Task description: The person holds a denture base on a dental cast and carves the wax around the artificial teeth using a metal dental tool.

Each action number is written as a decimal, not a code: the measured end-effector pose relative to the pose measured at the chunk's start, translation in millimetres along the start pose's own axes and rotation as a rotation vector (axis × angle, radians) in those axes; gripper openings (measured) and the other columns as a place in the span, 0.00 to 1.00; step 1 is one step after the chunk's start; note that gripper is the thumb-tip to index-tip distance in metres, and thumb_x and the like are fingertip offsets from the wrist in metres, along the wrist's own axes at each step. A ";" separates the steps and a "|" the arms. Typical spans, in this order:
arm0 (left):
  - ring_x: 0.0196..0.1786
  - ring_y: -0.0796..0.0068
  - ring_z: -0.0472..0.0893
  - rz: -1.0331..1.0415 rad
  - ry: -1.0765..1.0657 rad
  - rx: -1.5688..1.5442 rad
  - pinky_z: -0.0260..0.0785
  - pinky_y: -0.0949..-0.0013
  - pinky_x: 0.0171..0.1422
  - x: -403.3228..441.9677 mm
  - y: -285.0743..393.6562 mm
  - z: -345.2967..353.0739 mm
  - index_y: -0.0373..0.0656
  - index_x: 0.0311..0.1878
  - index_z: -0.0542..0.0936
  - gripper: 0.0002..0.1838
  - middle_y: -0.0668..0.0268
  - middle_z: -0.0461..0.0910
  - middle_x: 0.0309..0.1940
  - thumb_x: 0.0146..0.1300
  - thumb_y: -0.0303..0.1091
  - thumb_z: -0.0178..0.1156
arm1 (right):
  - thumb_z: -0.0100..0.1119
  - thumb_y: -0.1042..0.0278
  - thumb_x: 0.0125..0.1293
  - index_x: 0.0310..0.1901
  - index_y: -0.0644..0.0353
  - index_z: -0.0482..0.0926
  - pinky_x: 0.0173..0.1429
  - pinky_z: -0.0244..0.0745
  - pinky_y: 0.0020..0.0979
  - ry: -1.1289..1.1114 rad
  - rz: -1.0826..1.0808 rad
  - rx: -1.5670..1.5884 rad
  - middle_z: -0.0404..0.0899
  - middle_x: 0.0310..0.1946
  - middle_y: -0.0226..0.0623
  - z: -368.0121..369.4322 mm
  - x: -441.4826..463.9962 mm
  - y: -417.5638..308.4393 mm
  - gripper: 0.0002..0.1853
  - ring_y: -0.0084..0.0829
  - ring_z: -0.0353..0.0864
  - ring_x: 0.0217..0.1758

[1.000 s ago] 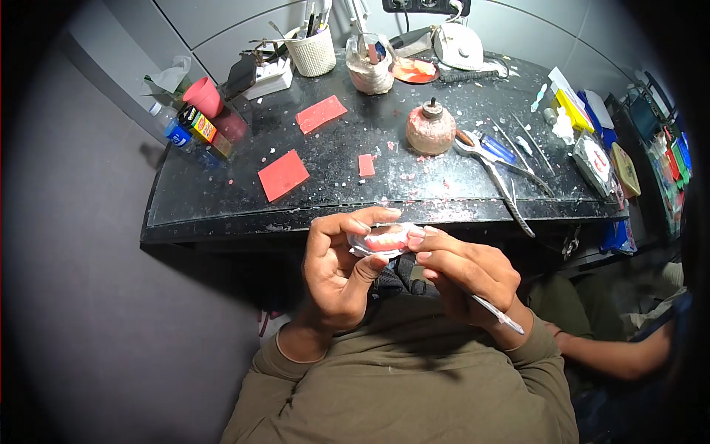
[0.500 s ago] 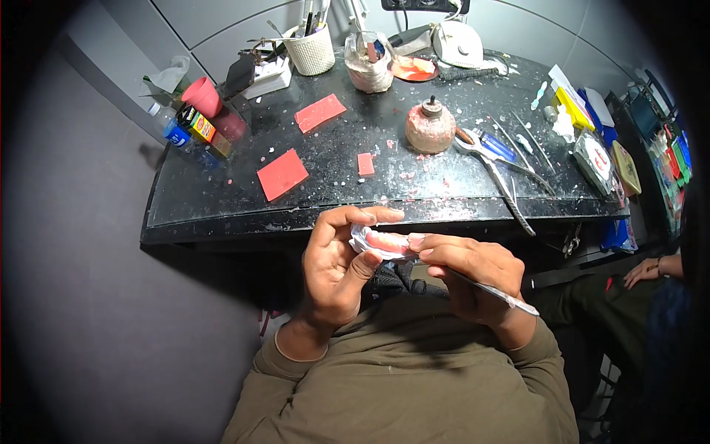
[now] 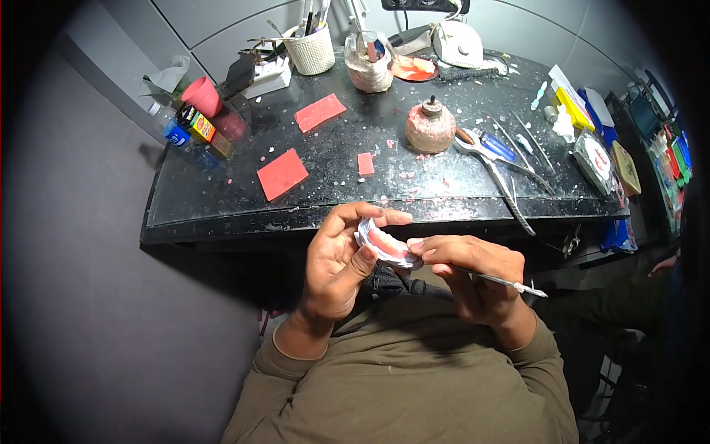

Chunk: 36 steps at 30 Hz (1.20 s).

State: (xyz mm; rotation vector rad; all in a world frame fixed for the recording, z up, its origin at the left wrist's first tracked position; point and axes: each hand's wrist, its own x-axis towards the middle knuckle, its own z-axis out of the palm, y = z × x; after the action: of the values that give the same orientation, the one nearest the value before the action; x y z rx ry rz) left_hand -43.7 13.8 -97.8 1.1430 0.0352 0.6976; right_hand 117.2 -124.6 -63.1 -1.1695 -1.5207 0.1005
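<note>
My left hand (image 3: 336, 263) grips a white dental model (image 3: 364, 235) by its edge, in front of the table's front edge. Pink wax with a row of pale teeth (image 3: 388, 243) lies along the model. From the right, the fingertips of my right hand (image 3: 473, 270) touch the model's right end. A thin metal tool (image 3: 510, 283) is held in my right hand, its light-coloured end pointing out to the right past the knuckles. The tool's other end is hidden by my fingers.
On the black table (image 3: 244, 200) lie red wax sheets (image 3: 282, 175), a small wax piece (image 3: 365, 164), a round burner (image 3: 430, 127) and pliers (image 3: 497, 174). Behind stand a wax-coated jar (image 3: 369, 72) and a woven cup (image 3: 311, 52). A person's leg (image 3: 621, 303) is at the right.
The model has tilted, its right end lower, and the tool's outer end has swung upward and right. The other person's arm has moved back toward the right edge.
</note>
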 end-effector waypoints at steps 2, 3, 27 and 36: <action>0.59 0.57 0.83 -0.004 -0.014 -0.004 0.75 0.59 0.66 1.2 -0.3 -1.1 0.32 0.66 0.63 0.25 0.36 0.72 0.63 0.74 0.34 0.60 | 0.66 0.82 0.64 0.42 0.71 0.83 0.45 0.86 0.32 0.015 -0.001 -0.006 0.88 0.40 0.48 0.9 -1.8 4.0 0.06 0.41 0.91 0.43; 0.59 0.57 0.83 -0.009 -0.029 -0.007 0.75 0.59 0.66 1.5 -0.6 -1.6 0.32 0.66 0.63 0.25 0.36 0.71 0.63 0.74 0.34 0.60 | 0.66 0.82 0.64 0.43 0.71 0.83 0.46 0.86 0.32 0.031 -0.001 -0.011 0.88 0.41 0.48 1.1 -2.3 5.2 0.06 0.41 0.91 0.43; 0.61 0.63 0.81 0.013 -0.062 -0.026 0.71 0.58 0.68 1.6 0.0 2.6 0.31 0.70 0.62 0.26 0.41 0.64 0.73 0.77 0.35 0.55 | 0.53 0.68 0.78 0.55 0.71 0.79 0.52 0.86 0.35 0.161 0.057 -0.085 0.88 0.43 0.51 5.2 -5.9 6.6 0.14 0.42 0.91 0.49; 0.52 0.46 0.86 -0.023 -0.045 -0.067 0.82 0.58 0.53 4.5 3.4 4.8 0.30 0.72 0.61 0.30 0.30 0.58 0.73 0.76 0.37 0.57 | 0.49 0.71 0.80 0.53 0.75 0.79 0.47 0.85 0.32 0.305 0.266 0.046 0.87 0.41 0.52 9.8 -10.7 12.3 0.14 0.37 0.91 0.41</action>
State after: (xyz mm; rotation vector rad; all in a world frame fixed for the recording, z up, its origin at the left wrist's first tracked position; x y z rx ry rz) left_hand -40.0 13.0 -91.4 1.0918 -0.0131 0.6480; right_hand 115.2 -120.9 -81.7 -1.2818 -1.0870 0.1292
